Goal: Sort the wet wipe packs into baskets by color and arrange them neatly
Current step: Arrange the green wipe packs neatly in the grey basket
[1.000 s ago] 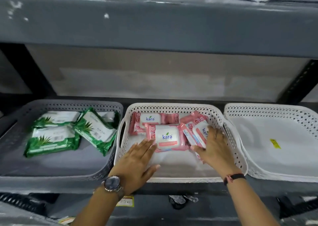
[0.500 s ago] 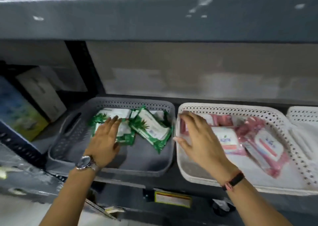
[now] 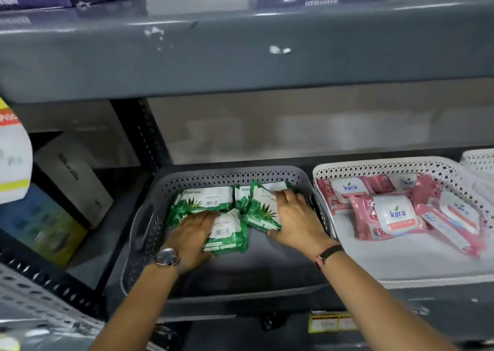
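- From my seat, the boxes point(image 3: 64, 190) stacked on the shelf at far left are not part of the sorting; I see no hazard from them unless an elbow swings wide.
- The grey basket point(image 3: 149, 222) holds all the green packs point(image 3: 203, 201), bunched at its back half, some overlapping and one tilted. I judge the main risk is here: pushing them together could ride one pack over another and leave the row crooked.
- My left hand point(image 3: 193, 230) lies flat on the front green pack, fingers spread, nothing clamped. Pressing down while sliding could drag the pack under it askew or crumple its soft wrapper.
- My right hand point(image 3: 296, 217) rests open on the tilted green pack near the basket's right wall, not gripping. If it shoves toward the wall, I think the pack could wedge on edge against the perforated side.
- The white basket point(image 3: 401, 163) just beside holds the pink packs point(image 3: 395, 214), loosely piled, the rightmost ones slanted. They look sorted but untidy; I'd expect that heap to slump further if the basket gets bumped.
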`<state>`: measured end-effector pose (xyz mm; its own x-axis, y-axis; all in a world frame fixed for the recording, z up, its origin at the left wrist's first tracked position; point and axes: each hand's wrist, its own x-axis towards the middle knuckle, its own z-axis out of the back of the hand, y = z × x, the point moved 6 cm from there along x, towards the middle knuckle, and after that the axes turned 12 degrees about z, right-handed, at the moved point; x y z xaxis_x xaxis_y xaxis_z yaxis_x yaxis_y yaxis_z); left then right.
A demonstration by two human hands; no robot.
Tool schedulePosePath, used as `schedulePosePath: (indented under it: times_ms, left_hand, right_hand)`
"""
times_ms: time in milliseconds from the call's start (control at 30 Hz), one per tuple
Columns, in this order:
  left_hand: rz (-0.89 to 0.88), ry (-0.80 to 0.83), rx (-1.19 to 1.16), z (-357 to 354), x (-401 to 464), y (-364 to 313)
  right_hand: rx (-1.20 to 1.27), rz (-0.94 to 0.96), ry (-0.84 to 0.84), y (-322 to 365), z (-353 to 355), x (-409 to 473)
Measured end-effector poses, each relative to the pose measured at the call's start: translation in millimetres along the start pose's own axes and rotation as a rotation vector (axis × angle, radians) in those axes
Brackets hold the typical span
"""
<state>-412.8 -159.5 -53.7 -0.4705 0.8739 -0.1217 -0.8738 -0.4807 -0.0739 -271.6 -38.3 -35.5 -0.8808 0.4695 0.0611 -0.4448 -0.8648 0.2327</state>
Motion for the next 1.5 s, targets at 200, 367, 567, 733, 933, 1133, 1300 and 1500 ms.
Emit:
schedulePosePath:
  times_ms: [200, 367, 567, 733, 933, 1133, 1300, 1500]
  left_hand:
    - [-0.016, 0.075, -0.001, 1, -1, 22]
    - [-0.019, 0.069, 0.014, -1, 1, 24]
    - [-0.036, 0.106, -0.005, -6, 6, 27]
    - [-0.044, 0.177, 0.036, -7, 5, 27]
    - [0.02, -0.114, -0.213, 22, 23, 22]
    - [0.168, -0.028, -0.222, -8, 52, 9]
    - [0.16, -0.002, -0.123, -25, 53, 8]
    - [0.164, -0.032, -0.165, -24, 54, 8]
  right_hand:
    - [0.073, 0.227, 0.163, 3, -9, -3]
    - [0.117, 0.28, 0.282, 12, -20, -2]
    - [0.117, 0.244, 0.327, 12, -24, -3]
    - [0.101, 0.215, 0.354, 12, -23, -5]
    - [0.039, 0.105, 0.026, 15, -10, 21]
    - [0.038, 0.007, 0.097, 13, -35, 46]
    - [-0.006, -0.014, 0.097, 5, -48, 49]
    - [0.035, -0.01, 0.042, 3, -51, 50]
